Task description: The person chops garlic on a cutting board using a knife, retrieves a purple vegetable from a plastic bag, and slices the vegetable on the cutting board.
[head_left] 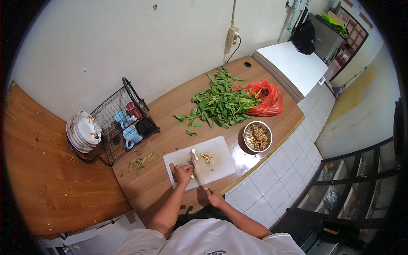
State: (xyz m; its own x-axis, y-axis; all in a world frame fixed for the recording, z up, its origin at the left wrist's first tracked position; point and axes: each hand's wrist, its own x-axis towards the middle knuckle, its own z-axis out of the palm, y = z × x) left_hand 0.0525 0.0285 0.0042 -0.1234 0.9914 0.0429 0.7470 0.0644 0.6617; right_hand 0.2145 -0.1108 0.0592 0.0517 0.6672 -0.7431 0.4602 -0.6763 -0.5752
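A white cutting board [221, 159] lies near the table's front edge. My right hand [215, 198] is wrapped round the handle of a knife [199, 173], whose blade points up and left over the board. On the board's left part, my left hand [182, 174] is closed beside the blade; what its fingers hold is too small to name. A pale piece [193, 151] lies at the far end of the blade. Small cut pieces [207, 158] form a little pile right of the knife.
Leafy greens [216, 104] and a red plastic bag [272, 104] lie beyond the board. A metal bowl of chopped pieces [257, 136] stands right. Green scraps [140, 162] lie left, near a dish rack [111, 142] with plates [85, 129] and cups.
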